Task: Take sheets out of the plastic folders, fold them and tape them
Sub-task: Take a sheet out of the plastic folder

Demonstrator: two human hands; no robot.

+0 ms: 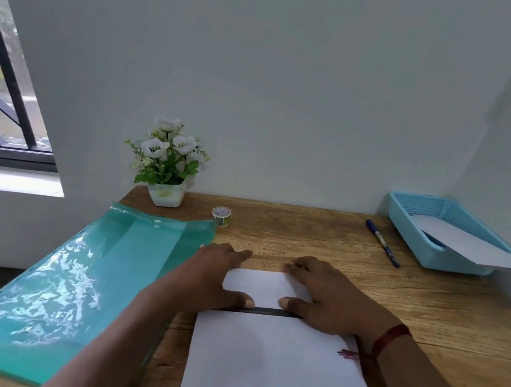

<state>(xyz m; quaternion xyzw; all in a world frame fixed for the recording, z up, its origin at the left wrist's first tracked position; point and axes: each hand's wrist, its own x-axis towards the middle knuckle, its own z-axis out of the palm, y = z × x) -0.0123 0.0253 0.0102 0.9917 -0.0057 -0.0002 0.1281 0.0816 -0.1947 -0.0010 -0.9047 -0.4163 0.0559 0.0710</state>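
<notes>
A white sheet [276, 374] lies on the wooden desk [324, 239] in front of me. Its far end is folded back toward me, forming a flap [260, 284] with a dark gap at its near edge. My left hand [215, 275] presses flat on the flap's left side, thumb on its near edge. My right hand [324, 297] presses flat on the flap's right side, with a red thread at the wrist. A stack of green plastic folders [76, 291] lies at the left, hanging over the desk edge. A small tape roll [221, 215] stands beyond the folders.
A potted white flower [167, 161] stands at the back left by the wall. A blue pen [382, 243] lies at the back right. A blue basket [444, 237] in the right corner holds a folded white sheet [473, 247] that sticks out over its rim.
</notes>
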